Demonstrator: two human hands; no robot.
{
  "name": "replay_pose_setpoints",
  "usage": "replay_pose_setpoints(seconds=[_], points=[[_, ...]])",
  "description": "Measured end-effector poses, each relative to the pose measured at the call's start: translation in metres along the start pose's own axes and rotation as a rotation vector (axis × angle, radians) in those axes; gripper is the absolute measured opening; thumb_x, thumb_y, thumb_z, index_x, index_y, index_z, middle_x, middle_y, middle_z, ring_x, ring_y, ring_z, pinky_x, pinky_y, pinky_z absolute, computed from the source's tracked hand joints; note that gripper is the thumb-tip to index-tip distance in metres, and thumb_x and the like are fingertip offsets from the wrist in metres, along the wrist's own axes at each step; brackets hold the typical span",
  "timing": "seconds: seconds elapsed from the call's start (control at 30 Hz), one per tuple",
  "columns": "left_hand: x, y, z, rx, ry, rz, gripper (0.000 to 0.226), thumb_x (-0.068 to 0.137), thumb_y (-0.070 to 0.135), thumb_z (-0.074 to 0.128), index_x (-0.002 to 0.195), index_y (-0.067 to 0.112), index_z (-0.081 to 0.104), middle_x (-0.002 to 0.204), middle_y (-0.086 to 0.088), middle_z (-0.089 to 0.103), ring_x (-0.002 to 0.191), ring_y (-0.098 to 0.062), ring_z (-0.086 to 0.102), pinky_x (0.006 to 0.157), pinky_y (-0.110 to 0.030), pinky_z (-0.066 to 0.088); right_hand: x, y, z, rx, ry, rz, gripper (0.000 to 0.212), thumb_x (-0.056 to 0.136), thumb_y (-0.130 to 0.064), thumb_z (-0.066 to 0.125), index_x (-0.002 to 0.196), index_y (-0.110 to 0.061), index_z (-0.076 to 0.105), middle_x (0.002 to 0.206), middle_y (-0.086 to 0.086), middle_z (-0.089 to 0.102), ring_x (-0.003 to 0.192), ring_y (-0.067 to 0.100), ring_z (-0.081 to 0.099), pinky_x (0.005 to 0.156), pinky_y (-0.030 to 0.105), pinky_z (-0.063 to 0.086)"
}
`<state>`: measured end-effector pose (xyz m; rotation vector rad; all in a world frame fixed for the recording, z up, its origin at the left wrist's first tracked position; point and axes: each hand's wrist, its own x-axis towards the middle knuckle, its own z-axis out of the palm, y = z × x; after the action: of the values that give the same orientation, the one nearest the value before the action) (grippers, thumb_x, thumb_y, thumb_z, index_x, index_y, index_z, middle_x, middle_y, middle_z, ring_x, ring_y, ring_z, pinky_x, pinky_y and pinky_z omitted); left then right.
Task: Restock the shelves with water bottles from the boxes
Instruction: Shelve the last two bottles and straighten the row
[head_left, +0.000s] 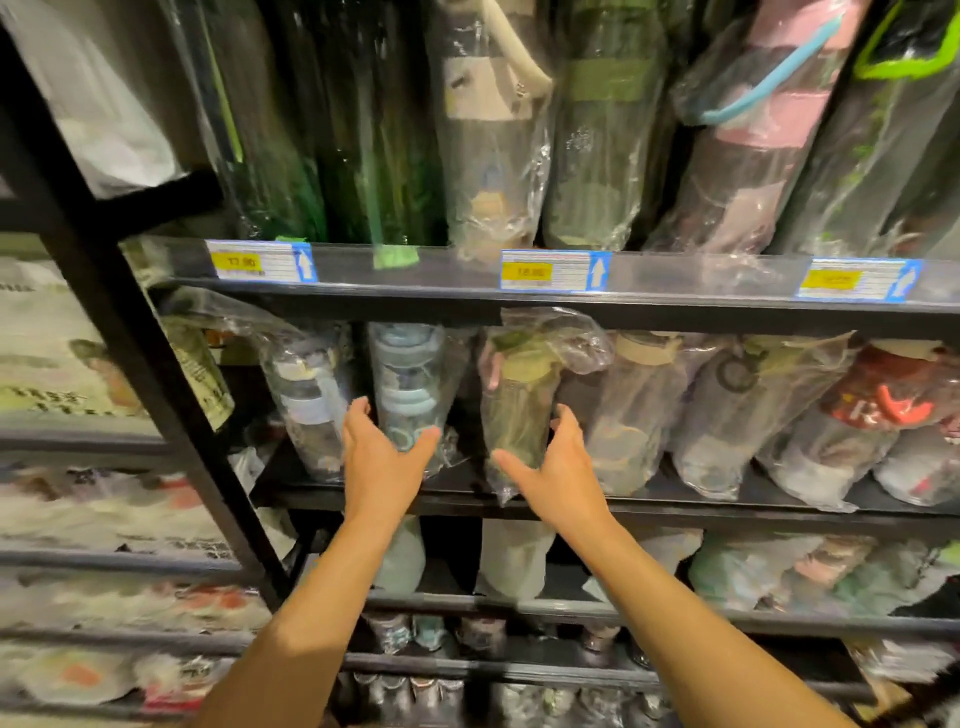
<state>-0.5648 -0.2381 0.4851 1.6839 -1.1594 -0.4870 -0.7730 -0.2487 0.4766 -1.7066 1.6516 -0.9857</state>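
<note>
Both my bare hands reach to the middle shelf (753, 506) of a black rack. My left hand (382, 457) is spread, fingers straight, against the lower part of a blue-lidded bottle (408, 374) wrapped in clear plastic; the bottle sits between thumb and fingers. My right hand (558, 462) is spread the same way at the base of an olive-green wrapped bottle (517, 400), thumb pointing left under it. Neither hand's fingers curl round a bottle. More wrapped bottles (639, 410) stand in a row to the right.
The shelf above carries tall green, beige and pink wrapped bottles (493, 130) behind a rail with price labels (553, 270). Lower shelves hold pale bottles (514, 558) and small cans. A black slanted frame post (130, 322) rises at the left, with another rack beyond it.
</note>
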Motion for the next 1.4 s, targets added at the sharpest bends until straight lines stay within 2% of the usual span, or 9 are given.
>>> replay_pose_setpoints(seconds=[0.17,0.27,0.37,0.43,0.53,1.07,1.17,1.27,1.4], points=[[0.017,-0.007,0.006,0.007,-0.078,-0.033,0.11,0.083,0.044,0.083,0.161,0.011,0.013,0.167,-0.012,0.024,0.152,-0.031,0.028,0.121,-0.048,0.033,0.017,-0.005,0.018,-0.041,0.09,0.084,0.121,0.079,-0.059,0.08,0.16,-0.007,0.008,0.161,0.012,0.03,0.147,0.031,0.035,0.114,0.048,0.041],[0.028,-0.008,0.007,0.026,-0.112,-0.062,0.111,0.081,0.044,0.085,0.159,0.006,0.015,0.164,-0.014,0.03,0.149,-0.034,0.034,0.118,-0.05,0.037,0.024,-0.007,0.023,-0.043,0.122,0.101,0.108,0.077,-0.057,0.083,0.151,-0.005,0.024,0.15,0.011,0.043,0.135,0.031,0.049,0.103,0.047,0.05],[0.037,-0.011,0.01,0.044,-0.13,-0.067,0.083,0.081,0.044,0.085,0.136,0.007,0.036,0.141,-0.014,0.05,0.13,-0.037,0.051,0.104,-0.052,0.048,0.027,-0.007,0.024,-0.066,0.15,0.091,0.094,0.081,-0.053,0.081,0.145,-0.005,0.03,0.143,0.009,0.048,0.117,0.024,0.056,0.088,0.032,0.048],[0.039,-0.013,0.012,0.052,-0.133,-0.053,0.066,0.081,0.045,0.085,0.117,0.011,0.04,0.125,-0.01,0.053,0.117,-0.036,0.057,0.095,-0.051,0.052,0.027,-0.006,0.023,-0.084,0.17,0.08,0.085,0.082,-0.052,0.08,0.139,-0.007,0.036,0.136,0.007,0.049,0.104,0.019,0.055,0.082,0.031,0.046],[0.039,-0.015,0.014,0.048,-0.142,-0.028,0.061,0.08,0.045,0.085,0.109,0.016,0.04,0.116,-0.003,0.05,0.111,-0.03,0.057,0.089,-0.047,0.052,0.025,-0.002,0.021,-0.089,0.204,0.05,0.074,0.083,-0.049,0.08,0.131,-0.01,0.04,0.129,0.005,0.048,0.106,0.021,0.059,0.083,0.033,0.049],[0.031,-0.02,0.019,-0.003,-0.176,0.012,0.065,0.08,0.048,0.084,0.121,0.018,0.043,0.123,0.001,0.05,0.116,-0.027,0.056,0.087,-0.039,0.049,0.018,0.003,0.014,-0.125,0.196,0.038,0.082,0.086,-0.051,0.077,0.145,-0.013,0.034,0.139,0.005,0.044,0.125,0.025,0.053,0.098,0.033,0.046],[0.031,-0.022,0.016,0.03,-0.207,0.003,0.086,0.081,0.05,0.082,0.143,0.012,0.036,0.143,-0.006,0.047,0.131,-0.03,0.05,0.098,-0.042,0.047,0.015,0.001,0.011,-0.127,0.177,0.061,0.089,0.085,-0.053,0.077,0.148,-0.01,0.033,0.144,0.008,0.042,0.131,0.028,0.05,0.106,0.042,0.047],[0.028,-0.026,0.008,0.021,-0.235,-0.002,0.107,0.081,0.051,0.082,0.16,0.015,0.019,0.162,-0.005,0.033,0.145,-0.028,0.039,0.112,-0.045,0.041,0.008,-0.006,0.008,-0.118,0.142,0.118,0.108,0.085,-0.057,0.075,0.159,-0.005,0.016,0.158,0.013,0.029,0.144,0.031,0.038,0.114,0.044,0.041],[0.022,-0.035,-0.013,-0.046,-0.193,0.023,0.097,0.081,0.046,0.084,0.156,0.018,0.029,0.154,0.001,0.042,0.138,-0.018,0.047,0.11,-0.039,0.044,-0.012,-0.015,0.011,-0.088,0.243,0.15,0.085,0.088,-0.051,0.075,0.146,-0.006,0.032,0.143,0.01,0.037,0.129,0.029,0.046,0.104,0.045,0.047]])
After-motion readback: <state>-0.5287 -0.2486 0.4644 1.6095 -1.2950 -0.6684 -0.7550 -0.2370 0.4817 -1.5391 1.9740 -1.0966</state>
